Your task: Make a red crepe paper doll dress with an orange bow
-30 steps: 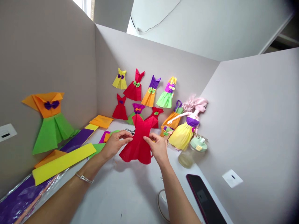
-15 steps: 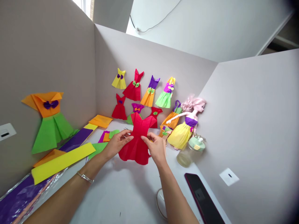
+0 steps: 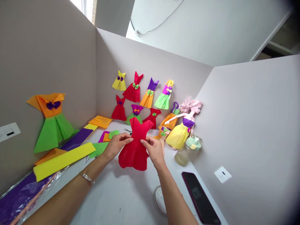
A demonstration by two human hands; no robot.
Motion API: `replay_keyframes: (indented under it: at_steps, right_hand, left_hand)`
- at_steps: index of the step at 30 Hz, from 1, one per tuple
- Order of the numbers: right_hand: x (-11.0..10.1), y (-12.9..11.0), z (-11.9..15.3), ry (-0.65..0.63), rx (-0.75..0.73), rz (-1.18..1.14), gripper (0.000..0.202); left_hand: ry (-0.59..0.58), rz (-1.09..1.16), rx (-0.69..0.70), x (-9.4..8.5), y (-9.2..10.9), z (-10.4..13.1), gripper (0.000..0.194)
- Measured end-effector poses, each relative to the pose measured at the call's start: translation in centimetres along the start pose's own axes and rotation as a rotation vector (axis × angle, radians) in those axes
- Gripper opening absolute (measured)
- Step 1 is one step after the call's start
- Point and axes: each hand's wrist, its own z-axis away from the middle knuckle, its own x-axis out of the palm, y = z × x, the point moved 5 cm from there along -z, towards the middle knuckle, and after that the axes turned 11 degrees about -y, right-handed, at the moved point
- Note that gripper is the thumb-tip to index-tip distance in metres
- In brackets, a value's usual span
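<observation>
Between my two hands a red paper dress (image 3: 136, 150) is held upright above the white table, its collar points up and its flared skirt down. My left hand (image 3: 117, 144) pinches it at the waist on the left, thumb in front. On the other side of the waist, my right hand (image 3: 153, 149) grips it the same way, with the fingers partly hidden behind the paper. Just beyond my left fingertips lie scissors (image 3: 127, 130), their handles mostly hidden behind the hand and dress.
Several small paper dresses (image 3: 135, 89) hang on the back partition. A pink-haired doll (image 3: 180, 132) leans at the right behind a glass jar (image 3: 182, 157). A phone (image 3: 199, 197) lies front right. Yellow paper (image 3: 64, 161) and other coloured sheets cover the table's left side.
The dress and both hands have dropped slightly, the hold unchanged. More of the scissors shows behind the left hand. The whole view has shifted a little.
</observation>
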Motion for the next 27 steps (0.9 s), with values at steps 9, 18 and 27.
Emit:
replay_keyframes:
  at_steps: [9,18,27]
  right_hand:
    - [-0.2,2.6,4.6,0.033,0.012,-0.110,0.025]
    - [0.4,5.3,5.6,0.119,0.040,-0.193,0.028]
    - [-1.3,5.9,5.5,0.217,0.066,-0.134,0.026]
  left_hand:
    - [-0.129,0.080,-0.130,2.7,-1.3,4.2,0.030]
    - [-0.278,0.222,-0.289,3.0,-6.3,7.3,0.040]
    - [-0.239,0.147,-0.309,1.6,-7.8,7.4,0.038]
